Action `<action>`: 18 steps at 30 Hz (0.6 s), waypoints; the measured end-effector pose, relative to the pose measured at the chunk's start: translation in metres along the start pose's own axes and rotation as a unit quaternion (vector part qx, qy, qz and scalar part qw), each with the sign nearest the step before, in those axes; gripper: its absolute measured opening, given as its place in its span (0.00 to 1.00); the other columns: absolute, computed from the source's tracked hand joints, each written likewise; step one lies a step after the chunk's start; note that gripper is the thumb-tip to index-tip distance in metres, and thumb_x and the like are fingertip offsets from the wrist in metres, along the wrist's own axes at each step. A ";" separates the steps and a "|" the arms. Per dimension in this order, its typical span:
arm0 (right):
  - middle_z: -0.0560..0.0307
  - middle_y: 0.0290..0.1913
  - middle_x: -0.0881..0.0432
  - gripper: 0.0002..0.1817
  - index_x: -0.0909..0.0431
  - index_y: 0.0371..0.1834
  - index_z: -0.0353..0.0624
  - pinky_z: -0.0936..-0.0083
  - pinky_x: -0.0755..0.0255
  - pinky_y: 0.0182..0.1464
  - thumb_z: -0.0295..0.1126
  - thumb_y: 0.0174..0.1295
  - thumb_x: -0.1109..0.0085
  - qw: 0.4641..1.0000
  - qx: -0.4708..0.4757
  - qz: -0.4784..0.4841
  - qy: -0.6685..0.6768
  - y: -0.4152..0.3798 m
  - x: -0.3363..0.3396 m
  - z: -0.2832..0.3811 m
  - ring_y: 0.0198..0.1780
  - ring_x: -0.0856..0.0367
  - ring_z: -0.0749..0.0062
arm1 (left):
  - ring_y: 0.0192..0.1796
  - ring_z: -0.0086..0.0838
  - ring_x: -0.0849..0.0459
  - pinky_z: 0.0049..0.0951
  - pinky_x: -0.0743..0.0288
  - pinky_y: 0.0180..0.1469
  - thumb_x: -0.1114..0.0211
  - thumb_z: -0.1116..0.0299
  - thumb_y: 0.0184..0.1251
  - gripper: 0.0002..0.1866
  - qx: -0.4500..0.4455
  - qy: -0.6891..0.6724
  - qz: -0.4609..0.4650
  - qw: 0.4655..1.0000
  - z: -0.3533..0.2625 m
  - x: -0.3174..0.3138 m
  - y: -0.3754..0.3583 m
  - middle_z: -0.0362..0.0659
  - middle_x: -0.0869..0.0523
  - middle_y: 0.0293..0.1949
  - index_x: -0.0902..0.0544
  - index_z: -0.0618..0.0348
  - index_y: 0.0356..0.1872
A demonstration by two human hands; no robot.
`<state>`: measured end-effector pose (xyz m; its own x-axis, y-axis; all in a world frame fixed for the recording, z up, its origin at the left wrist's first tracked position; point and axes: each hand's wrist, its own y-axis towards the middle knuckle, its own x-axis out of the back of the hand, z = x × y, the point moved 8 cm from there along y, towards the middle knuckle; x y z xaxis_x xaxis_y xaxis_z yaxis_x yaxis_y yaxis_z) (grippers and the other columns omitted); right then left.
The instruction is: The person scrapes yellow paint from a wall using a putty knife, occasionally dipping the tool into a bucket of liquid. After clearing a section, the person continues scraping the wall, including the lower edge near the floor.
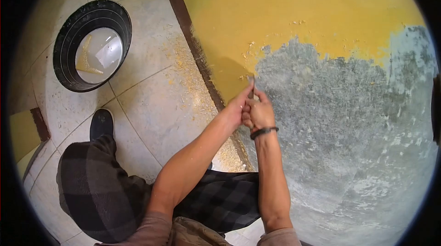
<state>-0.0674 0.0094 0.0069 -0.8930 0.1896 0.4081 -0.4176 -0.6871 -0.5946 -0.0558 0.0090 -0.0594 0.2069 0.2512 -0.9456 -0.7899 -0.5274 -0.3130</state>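
Note:
Both hands are closed together around a small scraper (251, 89), whose narrow blade meets the wall where paint gives way to bare grey. My left hand (236, 107) grips it from the left side, its thumb stretched along the tool. My right hand (261, 114), with a dark band at the wrist, wraps the handle, which is mostly hidden by fingers. Yellow paint (294, 2) covers the upper wall, ending in a ragged edge. Below it spreads scraped grey plaster (330, 103), with curled paint flakes (250, 49) clinging along the border.
A black bucket (59, 58) holding whitish liquid and a yellow piece stands on the tiled floor (142, 108). Paint shavings (188, 76) lie along the brown skirting (183, 21). My shoe (101, 123) rests below the bucket.

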 end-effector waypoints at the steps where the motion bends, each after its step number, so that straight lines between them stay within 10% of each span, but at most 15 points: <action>1: 0.61 0.16 0.32 0.22 0.37 0.59 0.45 0.81 0.52 0.09 0.21 0.59 0.56 1.000 0.007 -0.001 0.016 -0.008 0.006 -0.001 0.10 0.39 0.79 | 0.11 0.19 0.30 0.20 0.40 0.10 0.44 0.33 0.58 0.25 -0.010 0.012 -0.027 1.000 0.004 -0.002 0.001 0.33 0.26 0.15 0.24 0.46 0.33; 18: 0.64 0.15 0.34 0.17 0.35 0.53 0.45 0.83 0.53 0.09 0.22 0.60 0.55 0.998 0.047 -0.030 -0.032 0.003 0.015 -0.007 0.09 0.42 0.83 | 0.15 0.23 0.25 0.23 0.32 0.14 0.43 0.33 0.56 0.25 -0.029 0.016 -0.048 0.998 0.011 0.008 0.013 0.35 0.24 0.16 0.25 0.45 0.30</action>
<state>-0.0834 0.0152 0.0071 -0.8530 0.1898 0.4862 -0.4504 -0.7385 -0.5018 -0.0703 0.0129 -0.0706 0.2998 0.2779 -0.9126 -0.7307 -0.5482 -0.4069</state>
